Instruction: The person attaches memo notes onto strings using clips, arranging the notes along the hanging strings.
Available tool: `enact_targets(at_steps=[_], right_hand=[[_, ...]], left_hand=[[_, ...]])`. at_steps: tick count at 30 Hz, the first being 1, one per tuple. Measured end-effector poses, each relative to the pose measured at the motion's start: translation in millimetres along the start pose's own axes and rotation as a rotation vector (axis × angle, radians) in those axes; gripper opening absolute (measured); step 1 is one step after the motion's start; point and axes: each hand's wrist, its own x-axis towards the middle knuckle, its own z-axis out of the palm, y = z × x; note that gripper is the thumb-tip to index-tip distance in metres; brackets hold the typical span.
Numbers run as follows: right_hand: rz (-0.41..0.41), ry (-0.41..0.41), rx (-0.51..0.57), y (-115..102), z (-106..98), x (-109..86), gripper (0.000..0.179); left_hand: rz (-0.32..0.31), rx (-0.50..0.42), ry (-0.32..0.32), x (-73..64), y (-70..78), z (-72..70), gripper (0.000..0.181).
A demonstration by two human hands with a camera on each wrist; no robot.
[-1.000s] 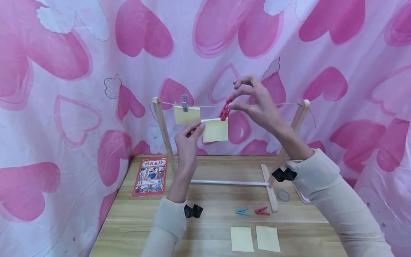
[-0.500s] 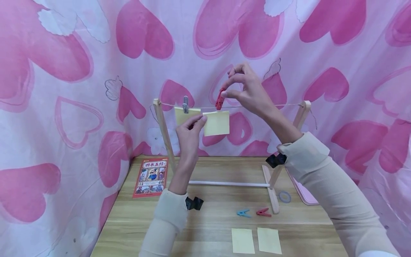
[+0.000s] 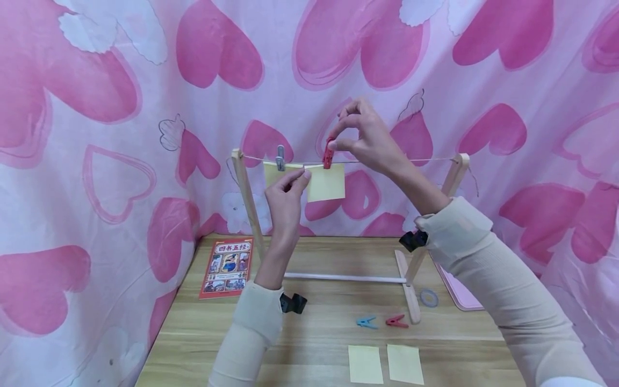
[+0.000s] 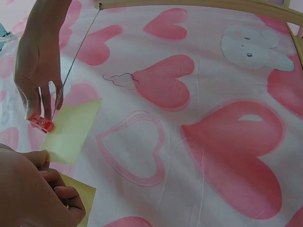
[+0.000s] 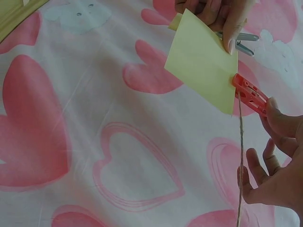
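In the head view my left hand (image 3: pixel 285 203) pinches the left edge of a yellow sticky note (image 3: pixel 326 184) up against a string (image 3: pixel 396 160). My right hand (image 3: pixel 369 141) pinches a red clothespin (image 3: pixel 328 155) from above, its tip at the note's top edge and the string. The right wrist view shows the pin's jaws meeting the note's edge where the string runs. To the left, a grey clothespin (image 3: pixel 280 159) holds another yellow note (image 3: pixel 272 174) on the string, partly hidden behind my left hand.
Wooden posts (image 3: pixel 248 201) carry the string, with a white rod (image 3: pixel 345 277) low between them. On the table lie a blue clothespin (image 3: pixel 366 322), a second red clothespin (image 3: pixel 396 321), two yellow notes (image 3: pixel 365 364), a ring (image 3: pixel 429 297), a red booklet (image 3: pixel 226 267) and a pink tray (image 3: pixel 459 290).
Both hands brought the note up to the string. The right hand lifted the red clothespin off beside the note, moved left, then lowered it onto the note's top edge.
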Motion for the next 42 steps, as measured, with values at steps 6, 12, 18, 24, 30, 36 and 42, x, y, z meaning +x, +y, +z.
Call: enact_targets(at_steps=[6,12,18,24,30,36,42], right_hand=[[-0.032,-0.039,-0.016,-1,3,1.1,0.004],[-0.046,-0.076,-0.029,-2,6,0.1,0.004],[-0.032,-0.106,-0.035,-1,5,-1.5,0.008],[-0.021,-0.118,-0.057,-2,4,-3.9,0.015],[0.011,-0.13,-0.062,0,1,-6.0,0.023],[0.013,-0.148,-0.08,-1,0,-7.6,0.028],[-0.019,-0.139,-0.068,1,0,-11.4,0.032]], left_hand=[[0.006,0.007,0.005,-0.4,1.9,0.1,0.023],[0.013,0.005,-0.009,-1.1,-0.1,-0.7,0.022],[0.01,0.008,-0.009,-2.0,-1.5,-1.6,0.022],[0.003,0.009,-0.01,-3.0,-0.5,-1.7,0.023],[-0.005,0.007,-0.003,-3.3,-0.6,-1.4,0.023],[-0.006,0.003,0.001,-3.7,-2.9,-1.6,0.022],[-0.017,0.002,0.001,-5.0,-5.1,-2.4,0.023]])
